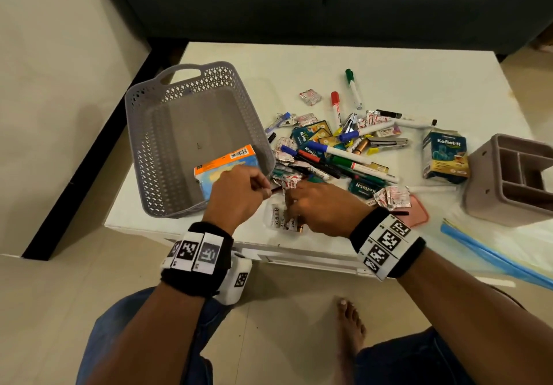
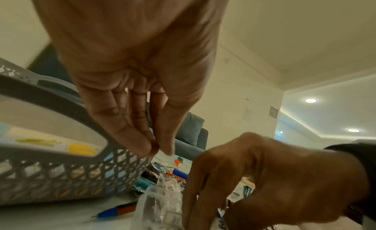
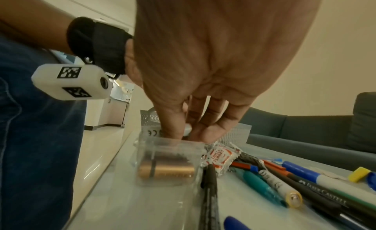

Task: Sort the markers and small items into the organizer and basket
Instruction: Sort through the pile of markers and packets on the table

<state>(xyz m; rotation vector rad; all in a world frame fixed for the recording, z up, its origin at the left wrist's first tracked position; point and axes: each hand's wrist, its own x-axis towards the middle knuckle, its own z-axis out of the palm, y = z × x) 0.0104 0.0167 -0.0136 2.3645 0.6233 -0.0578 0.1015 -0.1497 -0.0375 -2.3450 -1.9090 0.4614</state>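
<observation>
A small clear container (image 1: 267, 220) of batteries stands near the table's front edge. My right hand (image 1: 291, 205) reaches into it, thumb and fingers pinching a white battery (image 3: 188, 130); a copper battery (image 3: 167, 169) lies at the bottom. My left hand (image 1: 266, 191) hovers by the near corner of the grey basket (image 1: 134, 133), fingertips pinched together (image 2: 160, 149); I cannot tell whether anything is between them. A pile of markers (image 1: 344, 157) and foil sachets (image 1: 291, 181) lies behind the hands. The taupe organizer (image 1: 490, 181) stands at the right edge.
An orange-and-blue box (image 1: 224, 166) lies in the basket. A Koflet-H carton (image 1: 446, 157) stands beside the organizer, with a pink lid (image 1: 416, 212) in front of the pile. Blue plastic strips (image 1: 493, 253) lie at the table's front right. A dark sofa (image 1: 299, 1) stands behind.
</observation>
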